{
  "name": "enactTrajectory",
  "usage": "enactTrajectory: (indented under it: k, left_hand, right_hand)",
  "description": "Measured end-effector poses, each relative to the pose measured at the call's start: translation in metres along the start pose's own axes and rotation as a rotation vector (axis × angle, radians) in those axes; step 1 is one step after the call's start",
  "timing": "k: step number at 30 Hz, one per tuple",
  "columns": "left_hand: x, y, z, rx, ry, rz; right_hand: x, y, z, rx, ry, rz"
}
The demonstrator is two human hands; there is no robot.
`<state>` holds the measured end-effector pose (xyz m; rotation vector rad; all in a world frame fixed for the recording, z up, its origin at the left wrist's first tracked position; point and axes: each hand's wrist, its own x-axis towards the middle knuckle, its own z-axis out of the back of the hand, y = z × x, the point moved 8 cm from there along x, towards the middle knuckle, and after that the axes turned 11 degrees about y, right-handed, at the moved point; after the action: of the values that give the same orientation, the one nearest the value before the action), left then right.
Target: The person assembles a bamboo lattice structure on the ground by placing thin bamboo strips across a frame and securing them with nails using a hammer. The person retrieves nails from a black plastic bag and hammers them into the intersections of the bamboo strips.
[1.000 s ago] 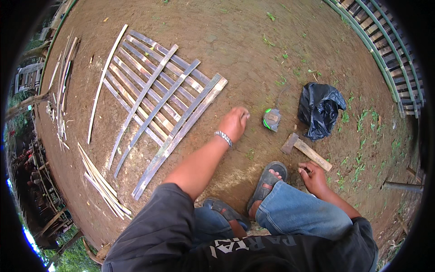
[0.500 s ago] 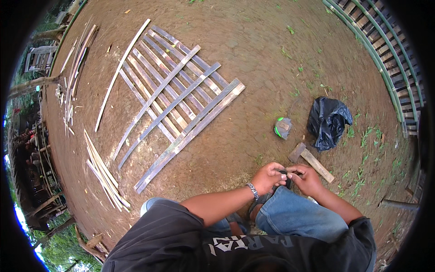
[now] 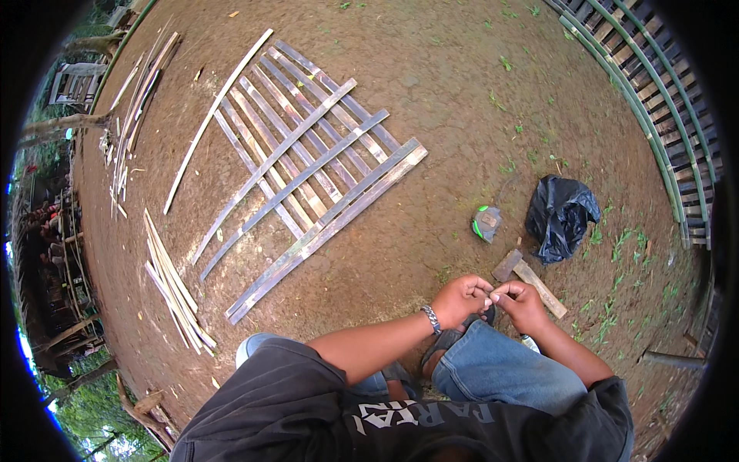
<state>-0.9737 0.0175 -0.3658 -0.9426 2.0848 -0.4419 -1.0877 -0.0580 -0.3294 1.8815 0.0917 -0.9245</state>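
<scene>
Both hands meet in front of my bent knee, above a sandalled foot. My left hand [image 3: 459, 299], with a metal-banded bracelet or watch at the wrist, has its thumb and fingers pinched together. Against its fingertips, my right hand [image 3: 525, 306] pinches as well. Whatever lies between the fingertips is too small to make out. Just beyond my right hand, a hammer [image 3: 539, 288] with a wooden handle lies on the soil. Past it are a grey-and-green tape measure [image 3: 486, 223] and a crumpled black plastic bag [image 3: 564, 218].
A slatted wooden panel [image 3: 308, 165] lies on the ground ahead to the left, with a loose curved strip [image 3: 218, 117] beside it. Thin strips [image 3: 175, 291] are piled farther left, more [image 3: 141, 100] behind. A curved slatted structure [image 3: 654, 85] stands at the far right.
The view has shifted slightly, so the ground things sit a little differently. My hands stay together, and their fingertips now meet with the fingers a bit more raised.
</scene>
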Motion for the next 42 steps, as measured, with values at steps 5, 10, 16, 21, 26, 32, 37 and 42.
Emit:
enactTrajectory:
  k: [5, 10, 16, 21, 26, 32, 37, 42]
  left_hand:
    - [-0.009, -0.02, 0.001, 0.262, 0.011, 0.033]
    - [-0.011, -0.013, 0.021, 0.339, -0.078, -0.031]
    - [-0.03, -0.056, 0.096, 0.445, -0.452, -0.155]
    - [-0.045, -0.123, 0.177, 0.696, -0.767, -0.234]
    - [-0.042, -0.193, 0.225, 1.022, -0.972, -0.467]
    - [-0.014, -0.215, 0.241, 1.051, -1.014, -0.51]
    - [0.003, -0.203, 0.259, 0.937, -1.015, -0.471]
    - [0.005, -0.196, 0.263, 0.969, -1.041, -0.501]
  right_hand:
    - [-0.002, 0.001, -0.008, -0.04, 0.031, -0.049]
    - [-0.001, 0.007, -0.013, -0.028, -0.028, -0.05]
    - [-0.006, -0.042, 0.022, -0.101, -0.194, -0.077]
    - [-0.018, -0.055, 0.024, -0.239, -0.196, -0.173]
    - [-0.027, -0.059, 0.019, -0.163, -0.142, -0.232]
    - [-0.044, -0.083, 0.031, -0.228, -0.156, -0.266]
    - [-0.054, -0.099, 0.032, -0.209, -0.156, -0.328]
    - [-0.056, -0.096, 0.031, -0.199, -0.156, -0.383]
